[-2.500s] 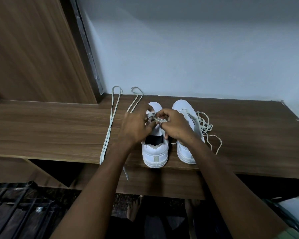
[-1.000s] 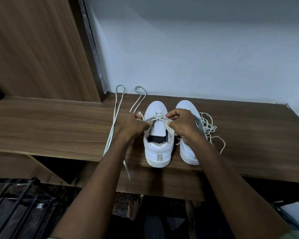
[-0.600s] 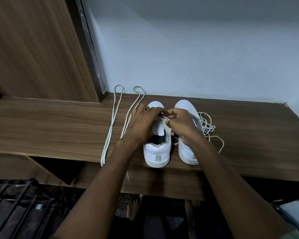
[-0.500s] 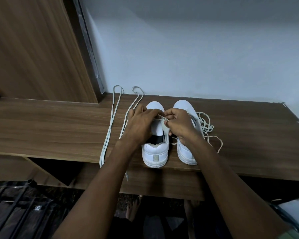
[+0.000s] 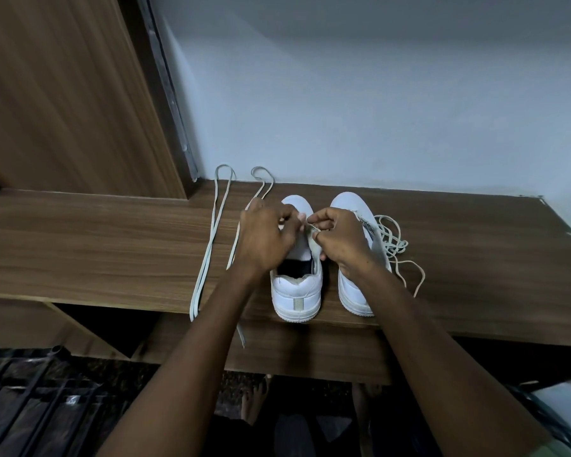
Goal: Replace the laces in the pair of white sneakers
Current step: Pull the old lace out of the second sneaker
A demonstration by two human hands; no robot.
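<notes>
Two white sneakers stand side by side, heels toward the person, on the wooden shelf. Both hands work over the left sneaker. The right hand pinches a lace end between curled fingers; the left hand curls beside it, seemingly gripping lace too. The right sneaker trails a loose tangled lace; two long laces lie left.

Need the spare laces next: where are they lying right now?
The two folded laces lie stretched on the wooden shelf, just left of the left hand, their ends hanging over the front edge.
</notes>
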